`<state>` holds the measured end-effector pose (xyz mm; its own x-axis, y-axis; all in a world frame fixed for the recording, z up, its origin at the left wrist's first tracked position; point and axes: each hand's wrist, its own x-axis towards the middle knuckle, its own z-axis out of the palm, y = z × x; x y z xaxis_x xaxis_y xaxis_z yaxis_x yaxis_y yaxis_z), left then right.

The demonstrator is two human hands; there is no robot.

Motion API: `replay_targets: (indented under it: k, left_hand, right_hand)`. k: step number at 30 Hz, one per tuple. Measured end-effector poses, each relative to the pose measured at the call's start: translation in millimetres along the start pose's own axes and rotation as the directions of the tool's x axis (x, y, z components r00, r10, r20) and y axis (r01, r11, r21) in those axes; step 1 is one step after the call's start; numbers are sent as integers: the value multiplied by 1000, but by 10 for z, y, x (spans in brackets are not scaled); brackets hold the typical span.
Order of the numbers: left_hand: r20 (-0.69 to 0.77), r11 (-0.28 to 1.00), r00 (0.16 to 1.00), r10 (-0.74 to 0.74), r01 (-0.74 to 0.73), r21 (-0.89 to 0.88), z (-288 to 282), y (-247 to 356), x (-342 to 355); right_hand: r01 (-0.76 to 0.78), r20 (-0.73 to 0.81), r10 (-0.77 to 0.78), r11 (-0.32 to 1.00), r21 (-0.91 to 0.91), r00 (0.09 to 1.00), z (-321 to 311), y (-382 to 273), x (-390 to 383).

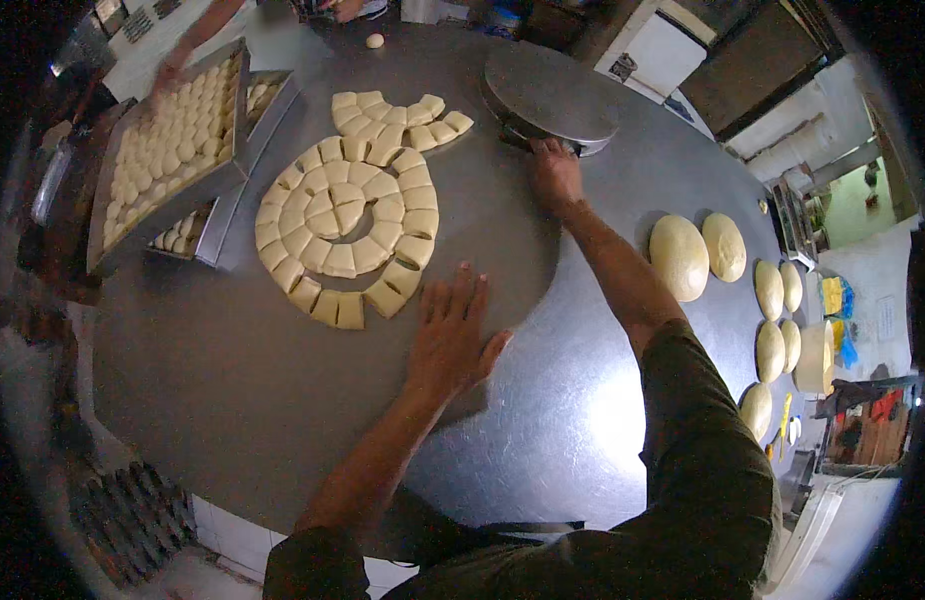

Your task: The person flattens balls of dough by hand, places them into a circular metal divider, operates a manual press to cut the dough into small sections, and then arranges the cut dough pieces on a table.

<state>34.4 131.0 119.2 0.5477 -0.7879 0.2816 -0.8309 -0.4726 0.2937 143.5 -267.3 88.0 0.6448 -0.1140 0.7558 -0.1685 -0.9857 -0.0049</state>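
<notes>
My left hand (448, 338) lies over the metal table (202, 400) with its fingers stretched out, holding nothing. Just beyond its fingertips is a round of dough cut into wedge-like pieces (300, 242), arranged in rings. A smaller cluster of cut dough pieces (367, 105) adjoins it on the far side. My right hand (557, 178) is closed on the near edge of a round, thick metal plate (552, 90); the fingers curl partly out of sight under its rim. The plate's top is bare and grey.
At the left, metal trays (240, 120) hold rows of dough balls (172, 150), with another person's arm (192, 40) reaching over them. Several smooth dough mounds (677, 258) sit along the right side. One small dough ball (374, 41) lies near the far edge.
</notes>
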Motion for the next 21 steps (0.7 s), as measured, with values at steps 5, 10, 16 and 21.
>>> replay_targets:
  k: [5,10,16,21]
  left_hand:
    - [-9,999,999,-36,36,-2,-12,-90,-92]
    - [23,995,999,-22,25,-100,-7,-67,-11]
    - [44,996,996,-80,81,-22,7,-68,-52]
    - [16,998,998,-65,66,-23,96,-103,-106]
  right_hand:
    - [-71,55,80,984,-163,995,56,-607,12]
    - [-445,242,544,819,-362,803,-273,-48,768]
    - [-625,13,669,687,370,743,-1024,881,1131]
    - [-628,110,906,192,754,409,-1159,894,510]
